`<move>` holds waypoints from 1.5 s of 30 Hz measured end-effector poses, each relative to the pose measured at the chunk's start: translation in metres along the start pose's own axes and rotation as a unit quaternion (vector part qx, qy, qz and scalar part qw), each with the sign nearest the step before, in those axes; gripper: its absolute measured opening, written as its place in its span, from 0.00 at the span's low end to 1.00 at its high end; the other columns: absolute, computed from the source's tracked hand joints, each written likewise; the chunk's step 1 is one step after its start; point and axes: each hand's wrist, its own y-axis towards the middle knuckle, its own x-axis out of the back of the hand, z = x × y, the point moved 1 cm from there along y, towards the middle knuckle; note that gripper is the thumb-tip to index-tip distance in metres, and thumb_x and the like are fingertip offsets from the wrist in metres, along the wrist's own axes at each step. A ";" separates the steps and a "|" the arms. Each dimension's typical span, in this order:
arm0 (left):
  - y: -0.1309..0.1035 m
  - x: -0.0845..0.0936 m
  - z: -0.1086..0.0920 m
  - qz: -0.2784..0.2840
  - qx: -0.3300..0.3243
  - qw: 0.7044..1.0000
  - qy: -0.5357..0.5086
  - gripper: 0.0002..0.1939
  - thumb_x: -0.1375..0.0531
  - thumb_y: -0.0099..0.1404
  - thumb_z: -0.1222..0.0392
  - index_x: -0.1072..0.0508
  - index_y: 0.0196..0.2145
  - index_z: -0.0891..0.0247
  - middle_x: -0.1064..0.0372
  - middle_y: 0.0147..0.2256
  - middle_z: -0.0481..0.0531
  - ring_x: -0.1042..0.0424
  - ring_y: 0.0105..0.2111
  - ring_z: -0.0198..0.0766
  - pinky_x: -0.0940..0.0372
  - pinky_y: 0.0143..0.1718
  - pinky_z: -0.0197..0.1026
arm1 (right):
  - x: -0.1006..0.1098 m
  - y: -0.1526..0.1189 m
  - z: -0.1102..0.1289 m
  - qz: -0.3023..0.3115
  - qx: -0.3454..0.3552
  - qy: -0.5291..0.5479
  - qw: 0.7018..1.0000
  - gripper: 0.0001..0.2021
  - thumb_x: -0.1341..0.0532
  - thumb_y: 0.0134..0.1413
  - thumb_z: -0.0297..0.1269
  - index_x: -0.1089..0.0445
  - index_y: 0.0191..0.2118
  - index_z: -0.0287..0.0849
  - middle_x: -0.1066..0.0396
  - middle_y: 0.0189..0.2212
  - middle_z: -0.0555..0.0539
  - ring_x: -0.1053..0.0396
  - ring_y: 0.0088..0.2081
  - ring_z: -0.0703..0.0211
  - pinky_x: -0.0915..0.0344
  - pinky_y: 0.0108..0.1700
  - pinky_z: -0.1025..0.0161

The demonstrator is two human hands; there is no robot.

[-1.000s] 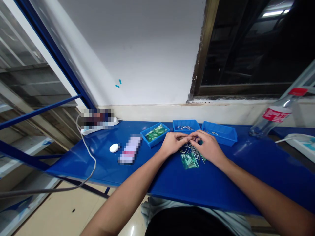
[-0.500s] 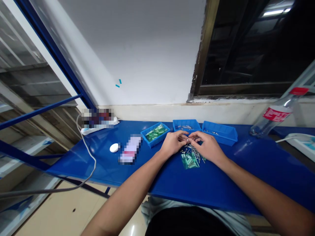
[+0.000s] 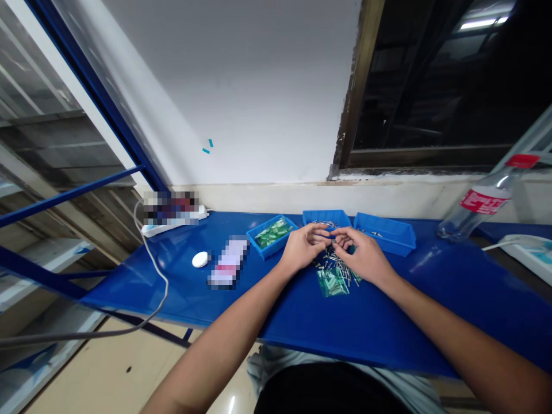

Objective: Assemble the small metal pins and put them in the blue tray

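My left hand and my right hand meet fingertip to fingertip above a pile of slim metal pins. The fingers of both are closed in a pinch, and whatever lies between them is too small to make out. At the near side of the pile is a green-tinted clear plastic bag with pale pieces showing in it. Behind my fingers stands a small blue bin holding more metal pieces. Another blue bin to its right has a few small metal pieces inside.
Left of my hands, a blue bin holds green plastic bags. A blurred-out flat rectangle and a white round object lie farther left. One power strip is at the back left; a plastic bottle stands right.
My left fingers have spread slightly and shifted a little, and my right fingers have curled in more. Both hands stay over the pile; the bins and bag have not moved.
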 end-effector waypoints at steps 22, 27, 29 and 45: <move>-0.003 0.002 0.001 0.017 0.039 0.988 0.147 0.10 0.32 0.62 0.61 0.17 0.42 0.66 0.17 0.37 0.56 0.17 0.38 0.43 0.22 0.43 0.41 | 0.001 -0.001 0.000 -0.003 -0.037 0.019 0.999 0.07 0.35 0.59 0.43 0.25 0.39 0.45 0.21 0.35 0.47 0.23 0.35 0.54 0.25 0.41 0.56; -0.003 0.002 0.002 0.024 0.009 0.990 0.137 0.10 0.33 0.63 0.65 0.18 0.43 0.67 0.17 0.38 0.56 0.17 0.38 0.41 0.22 0.45 0.41 | -0.002 -0.001 -0.002 0.011 -0.029 0.018 0.999 0.07 0.36 0.58 0.40 0.27 0.41 0.44 0.22 0.36 0.45 0.24 0.35 0.54 0.25 0.40 0.56; -0.003 0.002 0.001 0.022 0.001 0.992 0.128 0.11 0.34 0.63 0.66 0.18 0.44 0.67 0.17 0.39 0.55 0.17 0.39 0.40 0.23 0.45 0.40 | -0.001 -0.001 -0.001 0.012 -0.016 0.016 1.000 0.08 0.37 0.58 0.38 0.27 0.43 0.44 0.22 0.37 0.45 0.24 0.36 0.54 0.25 0.40 0.56; -0.004 0.002 -0.012 0.036 0.021 0.985 0.169 0.14 0.36 0.68 0.55 0.17 0.46 0.65 0.17 0.40 0.55 0.18 0.40 0.44 0.25 0.43 0.40 | 0.004 0.000 0.001 0.010 0.047 -0.031 0.998 0.06 0.39 0.63 0.37 0.24 0.41 0.46 0.22 0.41 0.46 0.24 0.38 0.53 0.26 0.44 0.54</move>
